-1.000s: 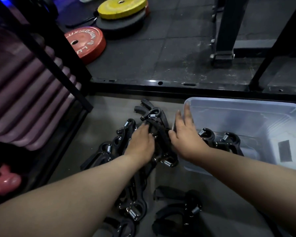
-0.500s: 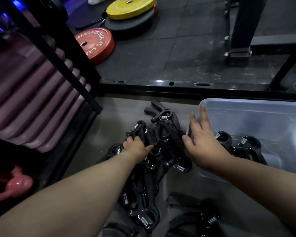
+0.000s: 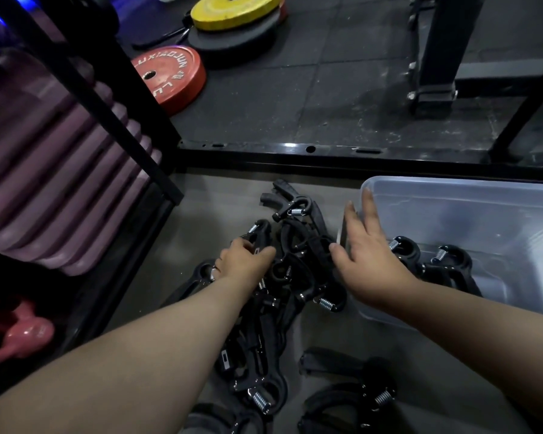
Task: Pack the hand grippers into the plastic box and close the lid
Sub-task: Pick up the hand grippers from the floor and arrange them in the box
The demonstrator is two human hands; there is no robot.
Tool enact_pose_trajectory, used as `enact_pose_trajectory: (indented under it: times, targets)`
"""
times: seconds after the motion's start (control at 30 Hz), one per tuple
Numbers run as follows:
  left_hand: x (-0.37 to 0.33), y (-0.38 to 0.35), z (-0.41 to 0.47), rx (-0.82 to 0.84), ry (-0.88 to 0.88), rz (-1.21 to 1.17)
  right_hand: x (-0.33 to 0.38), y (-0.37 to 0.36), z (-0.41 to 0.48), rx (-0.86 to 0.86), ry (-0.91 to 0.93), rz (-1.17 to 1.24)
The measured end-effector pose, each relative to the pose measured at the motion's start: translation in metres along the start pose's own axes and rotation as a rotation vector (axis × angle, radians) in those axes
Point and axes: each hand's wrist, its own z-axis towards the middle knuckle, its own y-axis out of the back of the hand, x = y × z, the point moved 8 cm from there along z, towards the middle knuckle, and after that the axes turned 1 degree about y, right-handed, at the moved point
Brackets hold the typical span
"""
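Observation:
A heap of several black hand grippers with steel springs lies on the grey floor in the middle. My left hand grips one black hand gripper at the heap's left side. With fingers spread and straight, my right hand hovers over the heap's right edge, beside the near-left corner of the clear plastic box. Two hand grippers lie inside the box. More grippers lie near my forearms. No lid is visible.
A black steel frame rail crosses behind the heap. Purple rolled mats fill a rack on the left. A red weight plate and a yellow one lie on the dark floor beyond. A pink kettlebell sits at lower left.
My left hand slid left off the heap's middle and closed on a gripper at its left side. My right hand stayed open near the box corner. The view shifted slightly.

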Motion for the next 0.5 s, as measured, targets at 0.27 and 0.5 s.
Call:
enact_pose_trajectory:
  times: [0.27, 0.5]
  targets:
    - [-0.04, -0.004, -0.04, 0.374, 0.069, -0.995, 0.001, 0.002, -0.001, 0.034, 0.017, 0.001]
    - [-0.107, 0.014, -0.091, 0.191, -0.478, -0.619, 0.017, 0.042, -0.001, -0.087, -0.083, 0.402]
